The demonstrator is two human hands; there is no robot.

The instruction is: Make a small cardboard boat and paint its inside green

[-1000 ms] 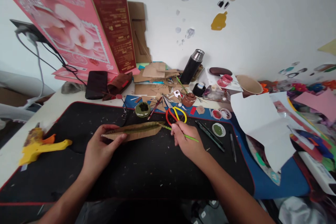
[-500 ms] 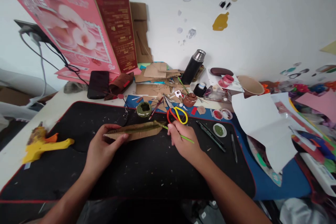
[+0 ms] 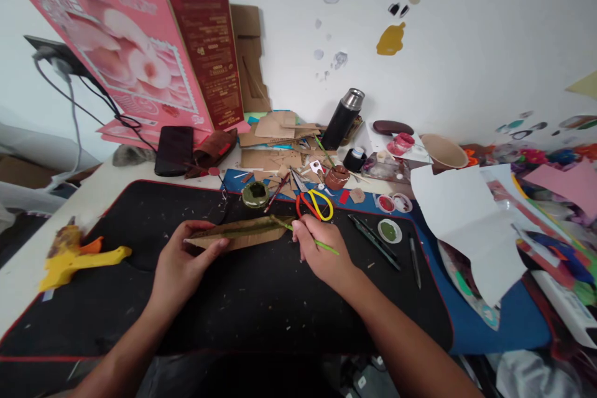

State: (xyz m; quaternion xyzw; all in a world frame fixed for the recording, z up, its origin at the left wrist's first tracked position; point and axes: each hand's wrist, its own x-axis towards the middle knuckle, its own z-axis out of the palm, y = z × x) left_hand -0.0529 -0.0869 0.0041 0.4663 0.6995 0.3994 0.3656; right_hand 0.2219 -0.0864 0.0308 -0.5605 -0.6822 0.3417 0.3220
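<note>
My left hand (image 3: 185,261) grips the left end of a long, folded piece of cardboard (image 3: 254,238), thumb in front and fingers behind. Dark green paint shows along the cardboard's upper inner side. Pinched in my right hand (image 3: 323,247) is a paintbrush (image 3: 326,248) with a bright green handle, its tip touching the cardboard near the right end. Just behind the cardboard stands an open jar of green paint (image 3: 255,194). Scissors (image 3: 316,204) with red and yellow handles lie behind my right hand.
A yellow glue gun (image 3: 77,258) lies on the black mat (image 3: 252,317) at left. To the right are a green paint lid (image 3: 390,231), pens and white paper (image 3: 466,217). Cardboard scraps, a brown paint jar (image 3: 336,178) and a black thermos (image 3: 344,118) stand behind.
My right hand and the paintbrush have shifted slightly left along the cardboard. My left hand holds the cardboard in nearly the same place.
</note>
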